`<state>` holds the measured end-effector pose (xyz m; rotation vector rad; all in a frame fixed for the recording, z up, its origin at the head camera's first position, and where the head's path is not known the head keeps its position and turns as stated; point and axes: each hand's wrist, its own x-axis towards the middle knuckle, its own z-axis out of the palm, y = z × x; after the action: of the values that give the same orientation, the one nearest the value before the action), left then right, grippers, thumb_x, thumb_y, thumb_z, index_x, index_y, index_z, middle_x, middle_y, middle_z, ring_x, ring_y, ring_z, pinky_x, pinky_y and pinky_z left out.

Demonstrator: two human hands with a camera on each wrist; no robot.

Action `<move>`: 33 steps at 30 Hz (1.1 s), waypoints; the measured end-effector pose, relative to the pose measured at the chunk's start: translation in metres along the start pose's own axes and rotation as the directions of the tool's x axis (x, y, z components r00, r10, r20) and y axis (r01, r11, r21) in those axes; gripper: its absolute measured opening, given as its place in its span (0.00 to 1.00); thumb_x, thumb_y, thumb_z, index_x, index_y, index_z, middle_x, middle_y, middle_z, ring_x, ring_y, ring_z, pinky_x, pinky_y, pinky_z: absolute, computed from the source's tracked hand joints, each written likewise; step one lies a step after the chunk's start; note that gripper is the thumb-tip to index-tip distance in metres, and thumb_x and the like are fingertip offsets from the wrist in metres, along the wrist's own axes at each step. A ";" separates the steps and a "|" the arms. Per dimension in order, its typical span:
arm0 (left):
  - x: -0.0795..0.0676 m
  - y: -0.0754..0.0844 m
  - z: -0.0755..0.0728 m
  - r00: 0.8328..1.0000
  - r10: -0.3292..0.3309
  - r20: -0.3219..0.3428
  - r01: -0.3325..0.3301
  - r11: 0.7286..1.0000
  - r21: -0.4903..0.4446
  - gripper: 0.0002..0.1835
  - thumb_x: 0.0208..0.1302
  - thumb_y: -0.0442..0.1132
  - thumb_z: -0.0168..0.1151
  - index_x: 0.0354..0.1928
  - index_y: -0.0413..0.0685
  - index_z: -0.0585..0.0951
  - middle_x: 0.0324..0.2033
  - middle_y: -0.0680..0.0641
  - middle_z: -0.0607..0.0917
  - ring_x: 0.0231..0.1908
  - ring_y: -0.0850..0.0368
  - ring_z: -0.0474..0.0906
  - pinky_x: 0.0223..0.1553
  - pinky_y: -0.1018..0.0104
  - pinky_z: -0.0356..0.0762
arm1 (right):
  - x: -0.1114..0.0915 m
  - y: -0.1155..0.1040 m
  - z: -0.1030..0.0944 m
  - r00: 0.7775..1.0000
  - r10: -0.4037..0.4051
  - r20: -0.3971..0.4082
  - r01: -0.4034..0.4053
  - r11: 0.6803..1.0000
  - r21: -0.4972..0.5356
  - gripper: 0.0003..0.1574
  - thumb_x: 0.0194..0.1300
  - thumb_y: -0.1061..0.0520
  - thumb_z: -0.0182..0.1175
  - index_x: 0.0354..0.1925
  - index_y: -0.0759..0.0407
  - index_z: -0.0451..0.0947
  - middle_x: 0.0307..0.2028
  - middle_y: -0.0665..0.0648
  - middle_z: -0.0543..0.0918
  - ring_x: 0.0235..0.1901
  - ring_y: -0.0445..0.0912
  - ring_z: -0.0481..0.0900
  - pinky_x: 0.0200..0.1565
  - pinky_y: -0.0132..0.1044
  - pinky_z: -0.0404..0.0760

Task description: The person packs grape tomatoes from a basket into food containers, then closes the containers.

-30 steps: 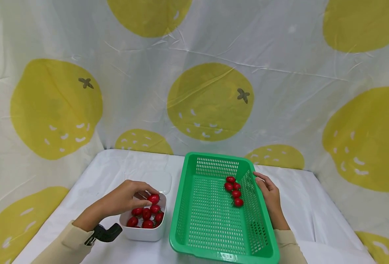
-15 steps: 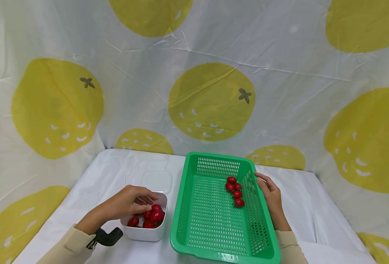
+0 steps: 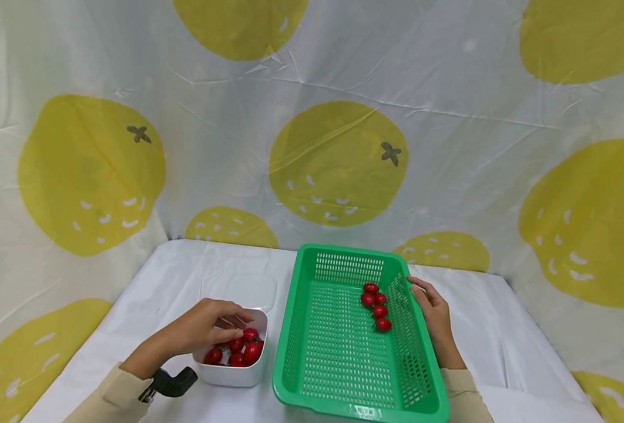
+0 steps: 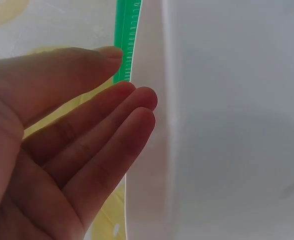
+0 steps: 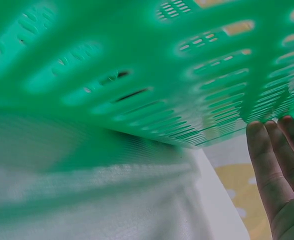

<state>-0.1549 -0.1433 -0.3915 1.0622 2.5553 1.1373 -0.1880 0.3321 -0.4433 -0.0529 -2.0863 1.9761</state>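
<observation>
My left hand [image 3: 211, 323] hovers over the white container [image 3: 231, 377], fingertips inside its rim. In the left wrist view that hand [image 4: 72, 140] has extended fingers, thumb apart, and nothing between them, beside the container's pale wall [image 4: 236, 125]. Several red cherry tomatoes [image 3: 252, 353] lie in the container, some hidden behind the hand. To the right stands a green plastic basket [image 3: 338, 346] with a short row of cherry tomatoes [image 3: 380, 311] along its right side. My right hand [image 3: 433, 314] rests against that side's rim; straight fingers [image 5: 264, 155] touch the slotted wall in the right wrist view.
A translucent lid [image 3: 252, 292] lies flat behind the container. White cloth [image 3: 492, 341] covers the table, and a curtain [image 3: 227, 153] with yellow fruit prints closes off the back and sides. A black wrist strap mount [image 3: 174, 383] sticks out near the container's left.
A second ago a cherry tomato was at my left fingertips above the pile; now it is among the others in the container and the fingers are free. The right hand and basket stay put.
</observation>
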 end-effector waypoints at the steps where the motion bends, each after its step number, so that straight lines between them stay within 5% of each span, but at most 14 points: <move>1: 0.000 0.000 0.000 1.000 0.001 -0.003 -0.001 1.000 0.002 0.15 0.63 0.38 0.65 0.51 0.45 0.82 0.44 0.48 0.86 0.42 0.62 0.82 0.44 0.67 0.81 | 0.000 0.000 0.000 1.000 0.001 0.001 -0.001 1.000 0.000 0.26 0.72 0.50 0.54 0.63 0.62 0.71 0.43 0.49 0.86 0.30 0.43 0.84 0.30 0.36 0.83; 13: 0.006 0.007 -0.004 0.998 0.055 -0.034 -0.054 0.998 0.019 0.14 0.63 0.38 0.66 0.50 0.44 0.83 0.43 0.48 0.86 0.41 0.62 0.82 0.44 0.64 0.82 | 0.003 0.005 -0.004 1.000 -0.022 0.019 0.023 0.999 -0.046 0.26 0.72 0.49 0.54 0.63 0.60 0.72 0.45 0.48 0.85 0.32 0.42 0.83 0.32 0.36 0.83; 24: 0.020 0.016 -0.009 0.991 0.128 -0.049 -0.128 0.992 0.008 0.12 0.64 0.37 0.64 0.50 0.47 0.82 0.43 0.49 0.86 0.41 0.62 0.83 0.44 0.65 0.82 | 0.012 0.023 -0.008 0.994 -0.079 0.071 0.086 0.992 -0.093 0.28 0.72 0.48 0.54 0.66 0.56 0.68 0.59 0.58 0.77 0.51 0.37 0.77 0.43 0.31 0.80; 33: 0.044 0.024 -0.015 0.986 0.163 -0.021 -0.162 0.986 0.042 0.13 0.63 0.36 0.65 0.50 0.50 0.82 0.43 0.55 0.86 0.42 0.62 0.83 0.45 0.66 0.81 | 0.012 0.025 -0.010 0.992 -0.070 0.109 0.080 0.993 -0.085 0.30 0.72 0.45 0.53 0.68 0.51 0.67 0.59 0.58 0.77 0.48 0.41 0.80 0.41 0.36 0.83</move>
<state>-0.1807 -0.1119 -0.3580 1.2957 2.5597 1.1469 -0.2009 0.3463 -0.4660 0.1139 -2.2078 1.8789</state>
